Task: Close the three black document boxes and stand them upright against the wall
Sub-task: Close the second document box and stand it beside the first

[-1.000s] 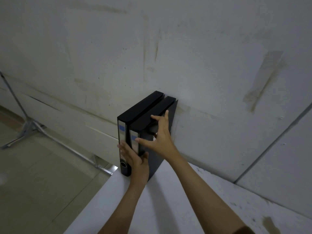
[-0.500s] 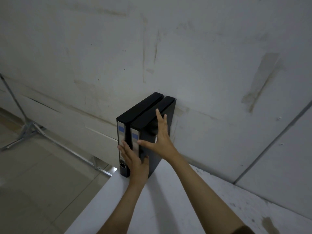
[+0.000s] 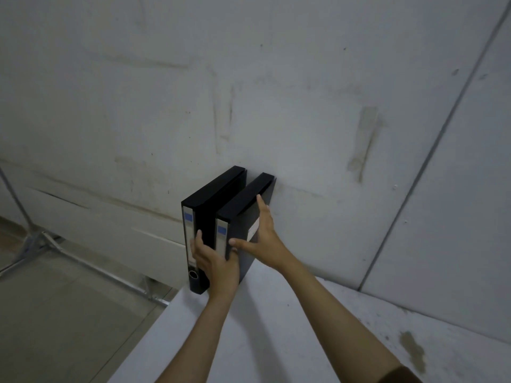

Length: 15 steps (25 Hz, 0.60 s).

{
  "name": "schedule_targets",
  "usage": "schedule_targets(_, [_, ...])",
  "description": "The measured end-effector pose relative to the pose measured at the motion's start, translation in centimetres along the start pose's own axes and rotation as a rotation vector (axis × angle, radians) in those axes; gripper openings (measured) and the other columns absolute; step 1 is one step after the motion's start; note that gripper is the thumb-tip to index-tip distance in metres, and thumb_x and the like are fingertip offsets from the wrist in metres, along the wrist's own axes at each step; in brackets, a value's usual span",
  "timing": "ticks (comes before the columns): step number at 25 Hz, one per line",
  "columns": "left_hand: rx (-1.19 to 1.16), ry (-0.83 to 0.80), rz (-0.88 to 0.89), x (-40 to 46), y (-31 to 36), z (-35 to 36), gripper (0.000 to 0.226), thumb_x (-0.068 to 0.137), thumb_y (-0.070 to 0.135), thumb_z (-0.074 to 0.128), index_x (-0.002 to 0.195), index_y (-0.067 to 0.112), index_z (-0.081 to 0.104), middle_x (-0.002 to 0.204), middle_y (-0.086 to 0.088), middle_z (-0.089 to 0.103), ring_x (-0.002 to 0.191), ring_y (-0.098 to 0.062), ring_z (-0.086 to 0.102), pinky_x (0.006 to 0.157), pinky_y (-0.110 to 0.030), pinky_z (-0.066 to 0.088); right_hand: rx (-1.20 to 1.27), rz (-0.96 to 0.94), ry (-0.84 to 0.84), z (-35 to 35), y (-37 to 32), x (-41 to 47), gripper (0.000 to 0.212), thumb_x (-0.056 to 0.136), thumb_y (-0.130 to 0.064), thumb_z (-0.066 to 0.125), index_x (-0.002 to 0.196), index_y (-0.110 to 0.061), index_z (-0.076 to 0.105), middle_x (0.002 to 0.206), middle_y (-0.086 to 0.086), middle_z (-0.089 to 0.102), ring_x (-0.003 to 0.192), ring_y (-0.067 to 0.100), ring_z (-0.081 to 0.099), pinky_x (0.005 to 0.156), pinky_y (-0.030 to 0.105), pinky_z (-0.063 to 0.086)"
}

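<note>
White tabletop (image 3: 276, 335), scuffed and stained toward four o'clock, fills the near field, with two bare forearms reaching across it toward twelve. At its far left corner stand two black document boxes, upright, spines facing the camera and back edges against the wall. The left hand (image 3: 217, 262) is pushed into the gap between them, fingers together along the spine of the left black box with the grey spine label (image 3: 213, 200) (a round finger hole shows near its base). The right hand (image 3: 261, 239) lies flat on the outer side of the right black box with a blue-tagged spine (image 3: 243, 200), fingers stretched toward twelve and thumb spread across to nine, clamped on nothing. A narrow gap separates the boxes. Behind them rises a grey, streaked concrete wall (image 3: 304, 106); at nine o'clock, a metal stand (image 3: 38, 239) rests on the floor below.
</note>
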<state>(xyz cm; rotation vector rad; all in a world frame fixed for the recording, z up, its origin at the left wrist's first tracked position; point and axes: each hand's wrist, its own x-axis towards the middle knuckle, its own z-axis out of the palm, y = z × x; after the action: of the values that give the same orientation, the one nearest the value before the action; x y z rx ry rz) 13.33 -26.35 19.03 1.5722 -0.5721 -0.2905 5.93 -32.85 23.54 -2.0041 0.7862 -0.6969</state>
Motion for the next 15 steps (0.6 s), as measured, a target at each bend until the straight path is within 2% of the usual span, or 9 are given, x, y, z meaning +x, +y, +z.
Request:
schedule_targets(2, [-0.014, -0.007, 0.013, -1.1, 0.9, 0.3, 0.084, 0.079, 0.009, 0.067, 0.143, 0.011, 0.013, 0.154, -0.019, 0.007, 0.143, -0.032, 0.012, 0.115, -0.051, 0.022, 0.006, 0.017, -0.007, -1.4, -0.1, -1.7, 0.108, 0.076, -0.034, 0.071, 0.144, -0.028, -0.012, 0.157, 0.000, -0.014, 0.145, 0.017, -0.010, 0.119, 0.038, 0.007])
schedule_targets(5, [-0.011, 0.009, 0.006, -3.3, 2.4, 1.3, 0.082, 0.079, 0.005, 0.065, 0.143, 0.012, 0.014, 0.154, -0.017, 0.005, 0.142, -0.034, 0.011, 0.114, -0.054, 0.024, -0.011, 0.035, -0.008, -3.9, 0.1, -4.8, 0.103, 0.078, -0.036, 0.068, 0.146, -0.021, -0.008, 0.157, -0.002, -0.005, 0.144, 0.014, 0.001, 0.111, 0.024, 0.010])
schedule_targets(8, [0.002, -0.033, -0.003, -6.9, 3.9, 3.1, 0.074, 0.080, 0.005, 0.062, 0.140, 0.013, 0.021, 0.154, -0.015, 0.008, 0.140, -0.034, 0.014, 0.112, -0.052, 0.028, -0.072, 0.066, -0.017, -7.0, 0.9, -7.9, 0.094, 0.082, -0.038, 0.063, 0.146, -0.015, -0.001, 0.157, 0.003, 0.004, 0.144, 0.017, 0.009, 0.112, 0.024, 0.012])
schedule_targets(12, [0.078, -0.281, -0.070, -13.4, 5.4, 6.7, 0.040, 0.088, 0.013, 0.052, 0.127, 0.013, 0.042, 0.147, -0.012, 0.024, 0.136, -0.032, 0.022, 0.107, -0.045, 0.033, -0.161, 0.126, -0.001, -12.8, 2.7, -13.5, 0.070, 0.087, -0.040, 0.055, 0.142, -0.013, 0.023, 0.152, 0.007, 0.023, 0.137, 0.019, 0.027, 0.098, 0.014, 0.023])
schedule_targets(13, [0.067, -0.366, -0.083, -15.2, 5.6, 7.6, 0.034, 0.090, 0.013, 0.048, 0.123, 0.014, 0.046, 0.143, -0.012, 0.032, 0.133, -0.030, 0.027, 0.105, -0.041, 0.033, -0.177, 0.140, 0.002, -14.5, 3.2, -15.2, 0.062, 0.089, -0.039, 0.052, 0.140, -0.013, 0.029, 0.150, 0.007, 0.028, 0.136, 0.020, 0.030, 0.096, 0.014, 0.026])
schedule_targets(15, [0.036, -0.522, -0.079, -19.5, 6.3, 9.8, 0.028, 0.092, 0.010, 0.042, 0.119, 0.013, 0.050, 0.132, -0.012, 0.047, 0.125, -0.027, 0.040, 0.099, -0.033, 0.036, -0.200, 0.167, 0.025, -18.4, 4.7, -19.6, 0.050, 0.091, -0.036, 0.050, 0.134, -0.014, 0.039, 0.145, 0.007, 0.036, 0.133, 0.022, 0.035, 0.103, 0.024, 0.030])
